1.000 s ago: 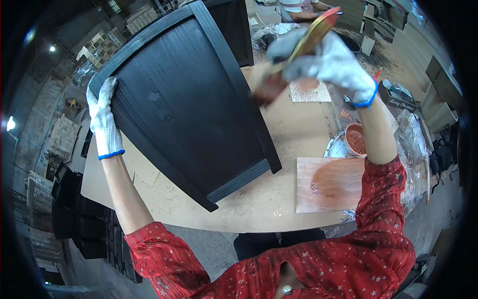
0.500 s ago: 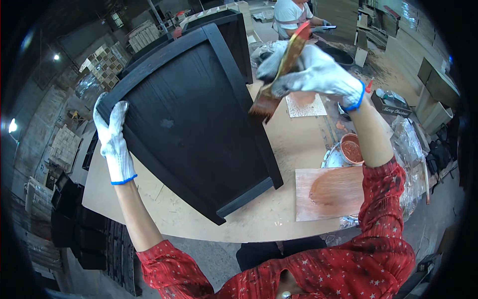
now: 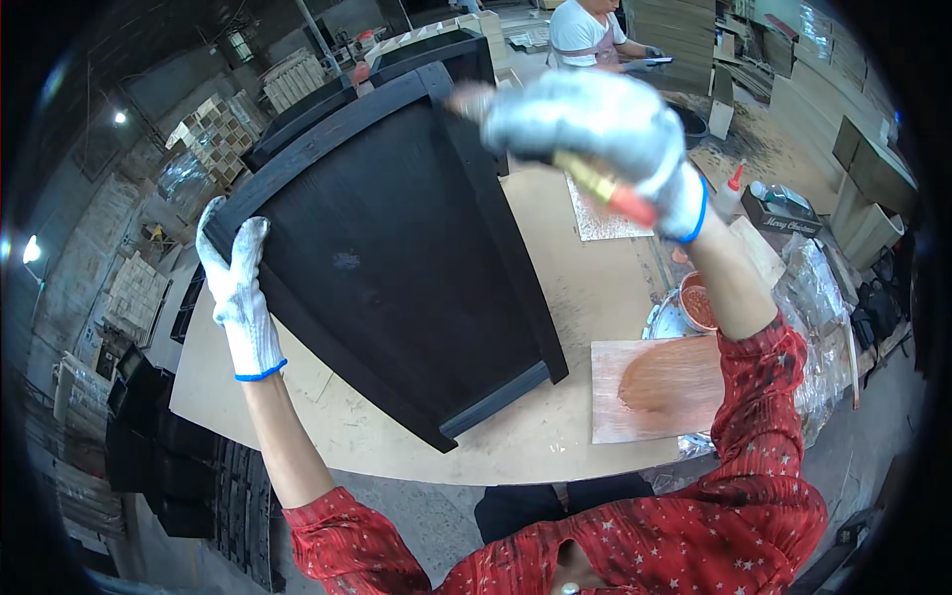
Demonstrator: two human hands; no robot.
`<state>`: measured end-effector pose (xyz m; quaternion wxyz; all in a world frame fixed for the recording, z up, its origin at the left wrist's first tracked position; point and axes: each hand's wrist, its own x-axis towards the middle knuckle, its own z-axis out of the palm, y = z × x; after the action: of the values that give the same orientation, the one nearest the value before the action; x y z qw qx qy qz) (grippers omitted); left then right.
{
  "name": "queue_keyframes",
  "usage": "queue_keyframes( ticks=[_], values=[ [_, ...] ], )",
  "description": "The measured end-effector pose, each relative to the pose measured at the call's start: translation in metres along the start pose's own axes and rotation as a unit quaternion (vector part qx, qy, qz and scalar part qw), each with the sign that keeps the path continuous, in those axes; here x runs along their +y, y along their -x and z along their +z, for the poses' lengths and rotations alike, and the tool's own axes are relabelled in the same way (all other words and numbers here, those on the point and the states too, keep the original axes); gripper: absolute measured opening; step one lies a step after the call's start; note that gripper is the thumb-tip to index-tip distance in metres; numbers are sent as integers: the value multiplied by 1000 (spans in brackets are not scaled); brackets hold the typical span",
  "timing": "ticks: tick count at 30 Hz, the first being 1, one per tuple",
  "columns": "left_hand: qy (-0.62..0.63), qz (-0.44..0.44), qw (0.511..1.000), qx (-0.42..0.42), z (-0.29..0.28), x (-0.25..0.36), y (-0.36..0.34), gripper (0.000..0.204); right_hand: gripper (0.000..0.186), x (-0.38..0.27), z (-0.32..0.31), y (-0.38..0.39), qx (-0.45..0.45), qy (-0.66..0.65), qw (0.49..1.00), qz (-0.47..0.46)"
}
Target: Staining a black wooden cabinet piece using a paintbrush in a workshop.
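A tapered black wooden piece with a raised frame [image 3: 397, 248] stands tilted on the table, its narrow end toward me. My left hand [image 3: 241, 293], in a white glove with a blue cuff, grips its upper left corner, fingers over the frame. My right hand [image 3: 595, 129], gloved alike and smeared by motion, is closed around a paintbrush [image 3: 587, 178] with a red handle and gold ferrule. The brush's blurred bristle end is at the piece's upper right edge; whether it touches cannot be made out.
On the right of the table [image 3: 535, 461] lie a stained board [image 3: 654, 392], a tub of reddish-brown liquid [image 3: 699, 304] and a red-tipped bottle [image 3: 729, 193]. Clear plastic wrap [image 3: 808, 288] lies beyond. More black pieces [image 3: 436, 55] stand behind. A person [image 3: 587, 38] sits at the back.
My right hand has swung up and left and turned over, so the brush handle now points down to the right. The black piece has shifted slightly, with my left hand still on it.
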<state>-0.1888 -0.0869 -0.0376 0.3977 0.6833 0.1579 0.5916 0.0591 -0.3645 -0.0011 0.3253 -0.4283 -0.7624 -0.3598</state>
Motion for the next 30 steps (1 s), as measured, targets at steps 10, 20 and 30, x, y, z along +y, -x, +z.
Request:
queue_keyframes(
  ticks=[10, 20, 30],
  values=[
    [47, -29, 998, -15, -1, -14, -5, 56, 21, -26, 7, 22, -3, 39, 999, -16],
    [-46, -56, 997, -40, 9, -20, -20, 61, 25, -93, 23, 96, -219, -38, 971, 90],
    [-29, -40, 998, -47, 17, -43, -41, 60, 28, -85, 44, 104, -191, 36, 974, 120]
  ],
)
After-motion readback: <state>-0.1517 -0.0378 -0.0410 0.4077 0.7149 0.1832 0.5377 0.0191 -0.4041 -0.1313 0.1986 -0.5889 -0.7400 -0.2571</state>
